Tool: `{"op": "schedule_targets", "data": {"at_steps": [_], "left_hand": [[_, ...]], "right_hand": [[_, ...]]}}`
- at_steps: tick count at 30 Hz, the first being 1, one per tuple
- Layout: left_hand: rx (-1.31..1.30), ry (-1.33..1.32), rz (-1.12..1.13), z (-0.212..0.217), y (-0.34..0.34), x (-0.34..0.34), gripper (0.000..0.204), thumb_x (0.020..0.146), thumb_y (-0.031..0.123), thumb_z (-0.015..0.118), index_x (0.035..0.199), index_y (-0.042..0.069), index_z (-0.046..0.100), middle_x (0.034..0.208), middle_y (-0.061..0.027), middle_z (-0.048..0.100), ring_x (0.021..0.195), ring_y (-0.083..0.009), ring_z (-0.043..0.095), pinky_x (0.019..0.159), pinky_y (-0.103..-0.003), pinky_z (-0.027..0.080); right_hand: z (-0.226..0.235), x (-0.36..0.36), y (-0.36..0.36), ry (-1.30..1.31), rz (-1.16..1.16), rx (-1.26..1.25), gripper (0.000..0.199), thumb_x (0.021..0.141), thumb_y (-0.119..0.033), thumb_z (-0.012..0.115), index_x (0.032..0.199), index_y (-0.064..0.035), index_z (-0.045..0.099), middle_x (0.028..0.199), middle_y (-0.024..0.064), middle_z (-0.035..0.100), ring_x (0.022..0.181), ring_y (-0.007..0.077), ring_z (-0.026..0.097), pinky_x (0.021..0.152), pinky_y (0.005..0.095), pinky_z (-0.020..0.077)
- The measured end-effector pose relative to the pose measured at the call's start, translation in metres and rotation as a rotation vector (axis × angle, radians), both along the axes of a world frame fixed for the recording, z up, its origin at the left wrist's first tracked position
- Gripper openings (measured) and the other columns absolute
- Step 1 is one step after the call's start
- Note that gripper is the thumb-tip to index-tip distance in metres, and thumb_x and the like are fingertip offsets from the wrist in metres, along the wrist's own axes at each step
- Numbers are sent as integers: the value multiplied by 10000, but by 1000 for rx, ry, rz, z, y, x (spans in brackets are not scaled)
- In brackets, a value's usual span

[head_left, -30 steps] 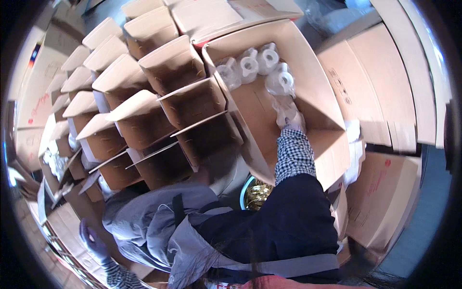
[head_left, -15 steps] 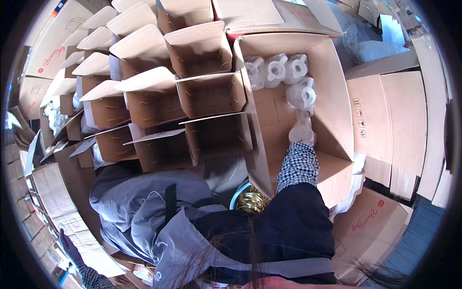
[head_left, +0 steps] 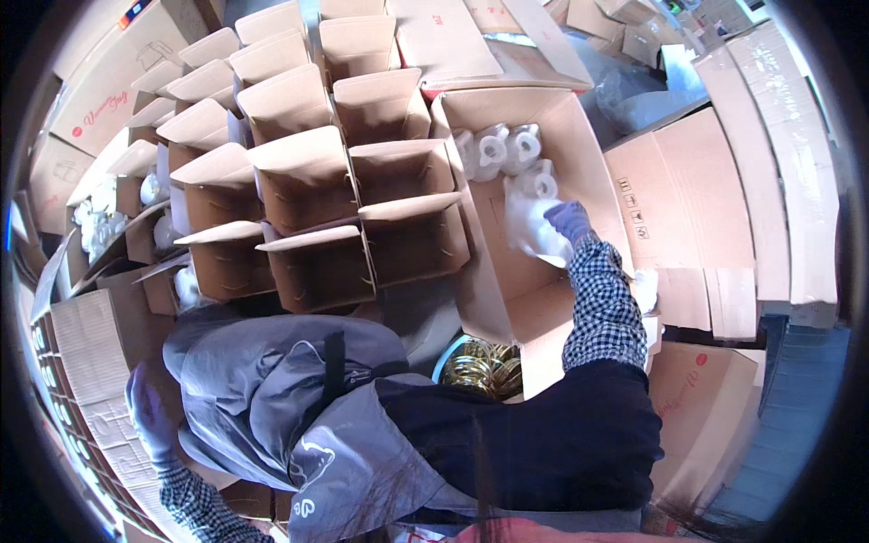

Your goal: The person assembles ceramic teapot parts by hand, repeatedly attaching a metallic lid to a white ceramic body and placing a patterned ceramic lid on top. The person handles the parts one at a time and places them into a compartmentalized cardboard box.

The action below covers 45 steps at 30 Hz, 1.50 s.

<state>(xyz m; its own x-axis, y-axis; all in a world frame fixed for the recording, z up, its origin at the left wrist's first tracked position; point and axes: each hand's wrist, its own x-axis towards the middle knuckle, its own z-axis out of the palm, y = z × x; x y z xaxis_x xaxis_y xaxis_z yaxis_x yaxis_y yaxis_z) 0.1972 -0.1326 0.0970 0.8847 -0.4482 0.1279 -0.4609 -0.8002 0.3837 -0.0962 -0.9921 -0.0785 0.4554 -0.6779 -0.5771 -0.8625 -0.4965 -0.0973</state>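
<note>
At the far left, your left hand (head_left: 149,412), in a purple glove, hangs low beside a flat corrugated cardboard stack (head_left: 86,362), touching nothing you can see; its fingers hang loosely curled and hold nothing. Just right of it, your grey jacket (head_left: 272,398) bulges over your front and hides the floor below.

Above that, rows of small open cartons (head_left: 308,172) stand with their flaps up, packed side by side. A few at the left edge hold white wrapped items (head_left: 95,213); the nearer ones look empty inside. Below them, near your waist, a heap of gold metal rings (head_left: 484,366) sits in a round blue-rimmed container.

Further right stands the large open box (head_left: 493,299). At its far end, a cluster of wrapped jars (head_left: 498,149) in cloudy plastic sits against the back wall. Your right hand (head_left: 570,222), also gloved in purple, reaches into this box on a checked sleeve (head_left: 602,303) and closes around one wrapped jar (head_left: 534,222), which is lifted just clear of the cluster, tilted, near the box's right wall.

At the far right, flattened cardboard sheets (head_left: 701,204) lie stacked beside the box.
</note>
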Motion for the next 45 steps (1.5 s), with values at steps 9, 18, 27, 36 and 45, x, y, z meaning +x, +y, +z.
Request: {"op": "schedule_targets", "data": {"at_steps": [9,18,27,36,45], "left_hand": [[-288,-8,-158,14,-111,-51,419,944,69,558,1351,-27,586,1324,-205,611,1224,-362,583,1057,-422,447],[-1427,115,248,-31,-157,-144,841,944,402,722,1588,111,265,1507,-109,447,1116,-186,623,946,-355,537],[-2299,412,438,-4,-17,-238,429,1061,370,525,1298,16,572,1143,-140,684,1035,-251,695,903,-380,594],[-1699,328,792,-19,3,-205,678,1060,545,436,1253,-77,622,1088,-129,702,982,-167,669,886,-285,534],[-1689,400,779,-45,35,-222,478,1074,378,522,1336,-15,599,1172,-16,671,1037,-94,610,937,-240,490]], "right_hand": [[253,98,148,-1171,-51,455,199,893,-43,654,1060,-30,762,832,15,687,650,95,597,595,244,495],[314,174,441,-845,347,1928,63,872,33,639,877,-25,664,807,97,682,573,148,625,591,294,548],[334,223,596,-1268,2049,633,825,742,-425,847,1350,37,535,1282,248,529,1139,353,575,964,434,476],[304,241,719,-543,2396,653,314,896,-304,738,1099,-65,748,1021,149,736,951,305,717,867,378,574],[319,296,781,-314,2231,1151,852,853,-462,769,1478,5,426,1431,222,484,1249,357,551,1084,419,444]]}}
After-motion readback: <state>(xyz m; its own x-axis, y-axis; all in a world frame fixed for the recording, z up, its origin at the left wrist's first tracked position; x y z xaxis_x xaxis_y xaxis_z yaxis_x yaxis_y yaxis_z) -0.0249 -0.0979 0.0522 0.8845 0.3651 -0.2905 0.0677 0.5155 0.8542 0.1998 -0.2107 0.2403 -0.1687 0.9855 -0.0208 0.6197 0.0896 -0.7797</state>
